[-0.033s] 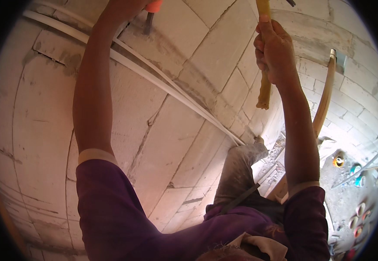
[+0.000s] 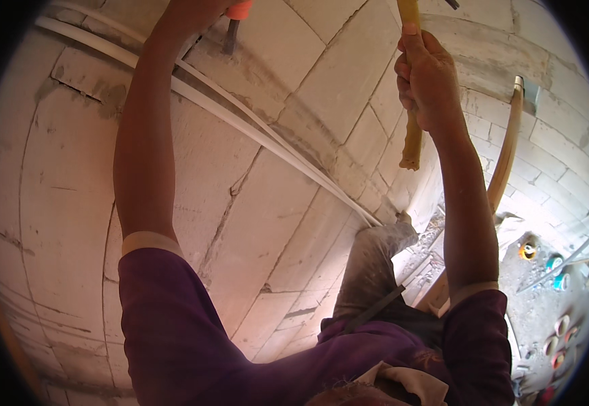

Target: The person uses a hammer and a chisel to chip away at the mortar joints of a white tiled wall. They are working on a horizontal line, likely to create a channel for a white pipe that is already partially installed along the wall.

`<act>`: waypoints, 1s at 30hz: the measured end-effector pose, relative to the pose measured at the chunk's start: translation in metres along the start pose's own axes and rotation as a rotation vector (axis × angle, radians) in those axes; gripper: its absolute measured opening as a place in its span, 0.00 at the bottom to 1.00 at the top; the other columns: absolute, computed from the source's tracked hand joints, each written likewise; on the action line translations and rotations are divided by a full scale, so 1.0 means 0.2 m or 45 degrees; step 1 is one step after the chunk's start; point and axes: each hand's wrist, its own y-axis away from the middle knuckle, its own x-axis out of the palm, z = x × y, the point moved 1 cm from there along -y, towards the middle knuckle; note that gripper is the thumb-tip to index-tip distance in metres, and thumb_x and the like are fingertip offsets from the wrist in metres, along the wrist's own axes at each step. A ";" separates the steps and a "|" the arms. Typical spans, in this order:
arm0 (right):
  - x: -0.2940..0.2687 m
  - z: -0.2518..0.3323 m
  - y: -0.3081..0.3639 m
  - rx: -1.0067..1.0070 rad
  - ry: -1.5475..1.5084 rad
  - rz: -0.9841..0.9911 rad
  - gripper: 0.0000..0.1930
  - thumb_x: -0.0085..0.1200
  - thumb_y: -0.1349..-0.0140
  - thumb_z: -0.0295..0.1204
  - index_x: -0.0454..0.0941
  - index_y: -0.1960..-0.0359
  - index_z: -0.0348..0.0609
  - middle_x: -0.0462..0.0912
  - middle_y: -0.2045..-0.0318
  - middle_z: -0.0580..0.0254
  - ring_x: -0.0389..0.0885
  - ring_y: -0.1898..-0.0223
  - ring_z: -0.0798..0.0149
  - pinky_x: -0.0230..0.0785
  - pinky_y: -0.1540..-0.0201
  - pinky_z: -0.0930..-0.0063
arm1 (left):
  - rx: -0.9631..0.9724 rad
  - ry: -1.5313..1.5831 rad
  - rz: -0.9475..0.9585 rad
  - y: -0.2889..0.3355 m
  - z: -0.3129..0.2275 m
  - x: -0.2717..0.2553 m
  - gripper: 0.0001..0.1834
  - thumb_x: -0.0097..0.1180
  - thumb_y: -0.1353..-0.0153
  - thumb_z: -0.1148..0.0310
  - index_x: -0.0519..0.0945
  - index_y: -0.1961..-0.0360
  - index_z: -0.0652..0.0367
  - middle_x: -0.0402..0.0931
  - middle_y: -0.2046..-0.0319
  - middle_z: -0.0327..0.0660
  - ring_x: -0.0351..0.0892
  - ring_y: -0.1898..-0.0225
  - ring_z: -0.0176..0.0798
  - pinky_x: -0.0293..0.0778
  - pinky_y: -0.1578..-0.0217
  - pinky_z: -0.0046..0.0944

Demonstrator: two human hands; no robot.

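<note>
Fingers point(image 2: 403, 70) of the right hand point(image 2: 437, 81) are clenched around a yellow handle point(image 2: 411, 145), the thumb point(image 2: 413, 42) lying up along it. The handle's long axis runs nearly upright in view, its rough lower end sticking out below the hand and its upper part passing out at the top edge. Just right of it a dark metal prong point(image 2: 452, 3) shows (perhaps part of the same tool's head, though any join is cut off).

Well apart to the left, an orange grip point(image 2: 240, 9) sits at the top edge against the left hand point(image 2: 203, 13). That hand is only partly in view and its fingers are cut off, so I cannot tell how they close. A dark metal shank point(image 2: 231, 37) drops from the grip, near upright and leaning slightly, before the block wall point(image 2: 369, 61); whether its lower end touches the surface is unclear.

What matters is the sideways relation: from the right fingers, the orange grip and shank lie to the person's left and somewhat higher in view, roughly parallel to the yellow handle, with block wall between. The left hand is by far the nearer to them. White pipes point(image 2: 206, 101) slant below the shank, passing behind the left forearm point(image 2: 145, 135).
</note>
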 end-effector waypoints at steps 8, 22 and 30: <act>0.08 0.06 -0.07 -0.199 -0.024 -0.091 0.19 0.47 0.23 0.48 0.72 0.64 0.47 0.65 0.83 0.74 0.59 0.88 0.77 0.52 0.87 0.77 | 0.032 -0.035 0.059 0.02 -0.04 0.01 0.14 0.63 0.37 0.77 0.81 0.51 0.68 0.81 0.67 0.39 0.80 0.70 0.30 0.78 0.68 0.34; 0.25 0.06 -0.18 -0.377 0.189 -0.155 0.22 0.45 0.22 0.48 0.74 0.68 0.43 0.69 0.84 0.68 0.68 0.86 0.68 0.62 0.82 0.66 | -0.018 0.006 0.178 -0.01 -0.01 0.11 0.15 0.63 0.39 0.78 0.81 0.51 0.70 0.81 0.70 0.39 0.78 0.73 0.30 0.75 0.70 0.35; 0.21 0.02 -0.21 -0.132 0.374 0.141 0.20 0.43 0.22 0.47 0.71 0.68 0.47 0.67 0.84 0.73 0.62 0.90 0.73 0.55 0.88 0.72 | -0.044 -0.174 0.189 -0.01 -0.04 0.15 0.13 0.61 0.39 0.78 0.82 0.52 0.69 0.81 0.71 0.38 0.76 0.74 0.28 0.73 0.71 0.33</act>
